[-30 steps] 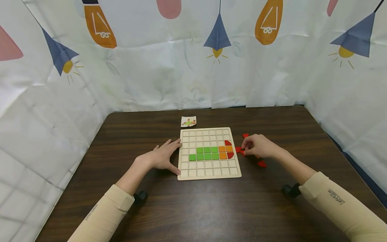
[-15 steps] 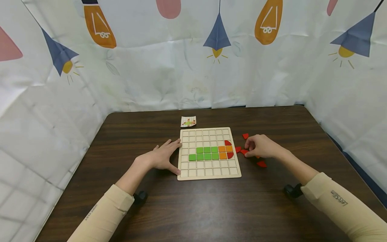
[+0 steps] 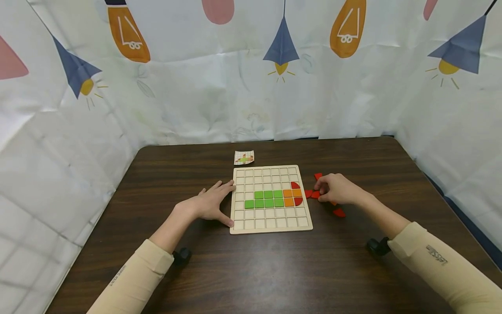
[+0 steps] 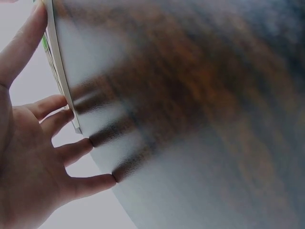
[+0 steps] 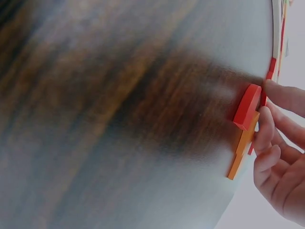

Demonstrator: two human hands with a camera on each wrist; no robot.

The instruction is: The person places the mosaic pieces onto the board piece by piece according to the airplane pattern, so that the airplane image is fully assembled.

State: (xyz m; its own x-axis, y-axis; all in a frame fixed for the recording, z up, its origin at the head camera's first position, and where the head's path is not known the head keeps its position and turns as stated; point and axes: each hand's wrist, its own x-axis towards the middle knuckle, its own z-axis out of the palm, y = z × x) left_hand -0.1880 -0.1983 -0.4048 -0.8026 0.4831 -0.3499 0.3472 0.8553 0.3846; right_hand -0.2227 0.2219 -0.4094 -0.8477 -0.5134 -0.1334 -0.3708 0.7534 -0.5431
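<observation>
My left hand (image 3: 205, 204) has its fingers spread, with fingertips and thumb at the left edge of the wooden grid board (image 3: 260, 224). The same hand (image 4: 35, 157) shows the thumb along the board's edge (image 4: 58, 57) in the left wrist view. Green squares (image 3: 268, 203), orange squares (image 3: 289, 202) and two red quarter-round tiles (image 3: 295, 185) lie in the grid. Right of the board, my right hand (image 3: 337, 189) pinches a red tile (image 3: 316, 195) between thumb and fingers, low over the table. In the right wrist view that hand (image 5: 283, 157) partly hides the tile (image 5: 264, 98).
More red tiles lie around the right hand, one (image 3: 318, 176) beyond it and one (image 3: 339, 213) nearer. Orange tiles (image 5: 242, 143) sit beside a red one (image 5: 248, 106) under the fingers. A small pattern card (image 3: 244, 158) lies behind the board on the dark wooden table (image 3: 266, 270).
The red tile at the right fingertips has turned and shifted slightly, now lying close to the red tile by the board's edge. The right hand moved right, then a little back; the left hand stayed put.
</observation>
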